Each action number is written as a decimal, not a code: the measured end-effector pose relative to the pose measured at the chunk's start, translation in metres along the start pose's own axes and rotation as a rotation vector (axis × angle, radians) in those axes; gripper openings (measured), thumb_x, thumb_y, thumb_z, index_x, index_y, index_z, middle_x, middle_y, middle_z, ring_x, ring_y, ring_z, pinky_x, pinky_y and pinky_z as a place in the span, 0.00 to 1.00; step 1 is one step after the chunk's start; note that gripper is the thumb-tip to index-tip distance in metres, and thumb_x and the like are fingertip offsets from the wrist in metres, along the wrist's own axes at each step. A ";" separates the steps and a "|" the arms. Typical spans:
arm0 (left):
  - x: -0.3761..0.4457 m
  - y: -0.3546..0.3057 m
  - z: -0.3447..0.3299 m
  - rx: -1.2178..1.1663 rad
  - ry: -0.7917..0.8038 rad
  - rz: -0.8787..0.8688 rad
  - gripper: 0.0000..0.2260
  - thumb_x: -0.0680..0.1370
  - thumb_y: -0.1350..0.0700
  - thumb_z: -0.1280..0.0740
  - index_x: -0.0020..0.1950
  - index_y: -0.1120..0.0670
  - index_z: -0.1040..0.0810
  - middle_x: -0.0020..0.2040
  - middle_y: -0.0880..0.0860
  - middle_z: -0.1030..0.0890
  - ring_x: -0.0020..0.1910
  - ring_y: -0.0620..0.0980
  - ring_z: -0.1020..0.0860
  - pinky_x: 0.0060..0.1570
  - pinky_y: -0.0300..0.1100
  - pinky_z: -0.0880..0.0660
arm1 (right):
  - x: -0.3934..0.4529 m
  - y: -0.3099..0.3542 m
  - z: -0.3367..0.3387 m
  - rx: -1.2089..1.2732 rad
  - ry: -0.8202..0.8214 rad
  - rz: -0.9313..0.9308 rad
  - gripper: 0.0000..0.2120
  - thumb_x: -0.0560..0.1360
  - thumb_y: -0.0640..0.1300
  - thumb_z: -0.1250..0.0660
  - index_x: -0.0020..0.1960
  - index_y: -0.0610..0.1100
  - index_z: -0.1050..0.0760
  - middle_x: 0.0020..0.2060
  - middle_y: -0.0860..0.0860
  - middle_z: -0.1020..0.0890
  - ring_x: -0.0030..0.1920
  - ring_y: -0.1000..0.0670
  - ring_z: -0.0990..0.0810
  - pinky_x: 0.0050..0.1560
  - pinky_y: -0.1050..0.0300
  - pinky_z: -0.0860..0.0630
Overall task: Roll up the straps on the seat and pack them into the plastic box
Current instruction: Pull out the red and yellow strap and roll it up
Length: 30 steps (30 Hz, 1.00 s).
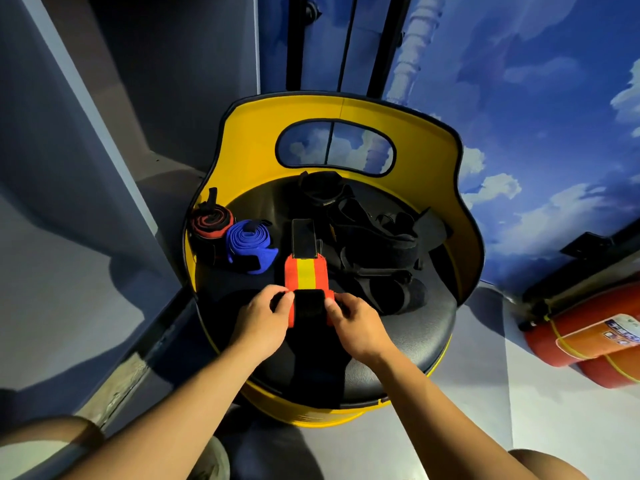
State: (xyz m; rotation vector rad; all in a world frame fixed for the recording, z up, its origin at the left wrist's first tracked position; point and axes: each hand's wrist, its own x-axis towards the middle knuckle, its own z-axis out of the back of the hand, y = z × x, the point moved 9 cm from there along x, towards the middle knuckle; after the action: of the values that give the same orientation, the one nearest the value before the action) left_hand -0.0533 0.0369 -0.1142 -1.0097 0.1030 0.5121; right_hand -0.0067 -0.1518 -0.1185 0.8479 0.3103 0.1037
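Note:
An orange strap with a yellow middle stripe (306,274) lies flat on the black seat cushion (426,334) of a yellow chair. Its near end is rolled, showing a black patch. My left hand (263,320) pinches the roll's left side and my right hand (353,327) pinches its right side. The strap's far end carries a black tab (304,242). A rolled blue strap (249,244) and a rolled red-and-black strap (209,225) stand at the seat's left. A heap of black straps (374,244) fills the back right. No plastic box is in view.
The chair's yellow backrest (242,133) curves around the seat's far side. Two red fire extinguishers (588,341) lie on the floor at the right. A grey wall stands left, a sky-painted wall right. My knees show at the bottom corners.

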 end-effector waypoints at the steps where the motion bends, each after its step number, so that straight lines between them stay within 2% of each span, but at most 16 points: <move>1: 0.002 -0.002 0.004 0.005 -0.038 0.002 0.11 0.83 0.45 0.39 0.60 0.47 0.22 0.55 0.48 0.22 0.52 0.48 0.27 0.50 0.42 0.31 | 0.004 0.000 0.002 -0.050 -0.027 -0.009 0.18 0.81 0.58 0.38 0.59 0.46 0.19 0.51 0.45 0.19 0.56 0.47 0.20 0.59 0.53 0.26; 5: 0.013 -0.010 0.011 -0.002 -0.167 -0.024 0.09 0.82 0.47 0.37 0.51 0.51 0.25 0.48 0.48 0.22 0.47 0.49 0.26 0.45 0.42 0.32 | 0.013 0.007 0.014 -0.132 -0.195 0.002 0.20 0.78 0.61 0.36 0.48 0.44 0.19 0.50 0.47 0.24 0.54 0.46 0.23 0.58 0.55 0.28; 8: 0.018 -0.009 0.009 0.000 -0.179 0.002 0.11 0.83 0.46 0.39 0.48 0.52 0.27 0.40 0.48 0.23 0.40 0.48 0.26 0.36 0.42 0.34 | 0.017 0.010 0.014 -0.070 -0.246 0.014 0.20 0.78 0.61 0.35 0.42 0.45 0.22 0.43 0.52 0.22 0.46 0.51 0.22 0.47 0.60 0.30; 9: 0.017 -0.010 0.009 0.000 -0.177 -0.004 0.11 0.83 0.45 0.40 0.49 0.52 0.27 0.41 0.47 0.24 0.40 0.48 0.25 0.36 0.42 0.34 | 0.017 0.008 0.014 -0.014 -0.242 -0.007 0.19 0.78 0.61 0.35 0.42 0.46 0.23 0.41 0.53 0.21 0.44 0.53 0.21 0.44 0.62 0.30; 12: 0.017 -0.011 0.002 0.015 -0.129 -0.008 0.13 0.84 0.44 0.43 0.59 0.50 0.24 0.50 0.48 0.23 0.51 0.51 0.24 0.50 0.43 0.31 | 0.018 0.006 0.014 0.153 -0.258 -0.054 0.13 0.77 0.59 0.32 0.47 0.48 0.23 0.39 0.55 0.18 0.41 0.60 0.20 0.41 0.68 0.28; 14: 0.016 -0.008 -0.004 -0.038 -0.074 0.028 0.14 0.83 0.45 0.41 0.64 0.49 0.24 0.55 0.49 0.22 0.57 0.52 0.24 0.55 0.44 0.30 | 0.018 0.008 0.015 0.192 -0.278 -0.064 0.12 0.78 0.57 0.31 0.49 0.48 0.21 0.39 0.55 0.17 0.40 0.61 0.20 0.40 0.69 0.29; 16: 0.017 -0.003 -0.010 -0.143 -0.027 0.066 0.12 0.81 0.48 0.36 0.64 0.47 0.23 0.57 0.48 0.21 0.58 0.52 0.22 0.58 0.46 0.27 | 0.016 0.009 0.013 0.184 -0.282 -0.074 0.13 0.79 0.58 0.33 0.47 0.48 0.20 0.38 0.54 0.17 0.39 0.59 0.20 0.42 0.63 0.27; 18: 0.019 0.003 -0.014 -0.250 0.006 0.080 0.09 0.80 0.51 0.33 0.61 0.46 0.23 0.56 0.49 0.19 0.55 0.50 0.20 0.56 0.45 0.25 | 0.012 0.009 0.011 0.152 -0.277 -0.086 0.15 0.80 0.59 0.36 0.47 0.48 0.20 0.40 0.52 0.16 0.42 0.52 0.19 0.46 0.54 0.25; 20: 0.018 0.007 -0.016 -0.326 0.036 0.077 0.07 0.79 0.54 0.31 0.55 0.43 0.22 0.54 0.48 0.17 0.52 0.47 0.19 0.55 0.46 0.23 | 0.009 0.007 0.007 0.157 -0.245 -0.103 0.15 0.81 0.58 0.37 0.50 0.47 0.21 0.43 0.51 0.15 0.45 0.50 0.18 0.50 0.52 0.24; 22: 0.015 0.009 -0.017 -0.405 0.057 0.077 0.09 0.77 0.56 0.29 0.50 0.41 0.22 0.52 0.45 0.17 0.52 0.47 0.18 0.59 0.51 0.22 | 0.004 0.003 0.002 0.241 -0.161 -0.158 0.11 0.80 0.54 0.36 0.53 0.48 0.22 0.46 0.51 0.15 0.49 0.49 0.18 0.54 0.51 0.23; 23: 0.013 0.009 -0.016 -0.432 0.065 0.076 0.10 0.77 0.57 0.29 0.49 0.40 0.22 0.51 0.43 0.17 0.53 0.47 0.18 0.61 0.53 0.22 | 0.000 0.002 -0.001 0.295 -0.105 -0.187 0.08 0.78 0.51 0.34 0.54 0.49 0.22 0.47 0.51 0.16 0.50 0.49 0.18 0.56 0.50 0.22; 25: 0.006 0.011 -0.016 -0.456 0.090 0.085 0.12 0.78 0.59 0.29 0.50 0.40 0.22 0.50 0.39 0.20 0.55 0.46 0.20 0.62 0.52 0.23 | -0.008 0.000 -0.005 0.341 -0.034 -0.203 0.13 0.70 0.48 0.32 0.54 0.51 0.23 0.48 0.50 0.15 0.51 0.49 0.17 0.58 0.47 0.21; 28: -0.003 0.018 -0.014 -0.449 0.120 0.098 0.12 0.78 0.58 0.29 0.50 0.40 0.22 0.51 0.38 0.22 0.56 0.47 0.19 0.63 0.54 0.23 | -0.017 -0.005 -0.008 0.333 0.016 -0.179 0.21 0.61 0.52 0.33 0.54 0.53 0.23 0.49 0.52 0.15 0.52 0.50 0.17 0.60 0.44 0.22; 30: -0.011 0.022 -0.013 -0.406 0.131 0.106 0.10 0.78 0.56 0.29 0.50 0.40 0.23 0.50 0.38 0.23 0.55 0.47 0.20 0.62 0.54 0.22 | -0.025 -0.007 -0.008 0.322 0.037 -0.184 0.21 0.60 0.53 0.32 0.53 0.53 0.23 0.48 0.52 0.14 0.52 0.50 0.16 0.61 0.44 0.22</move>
State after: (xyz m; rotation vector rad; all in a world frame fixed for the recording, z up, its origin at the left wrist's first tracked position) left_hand -0.0704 0.0311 -0.1350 -1.4414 0.1750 0.5766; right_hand -0.0329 -0.1561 -0.1234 1.1325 0.4453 -0.1051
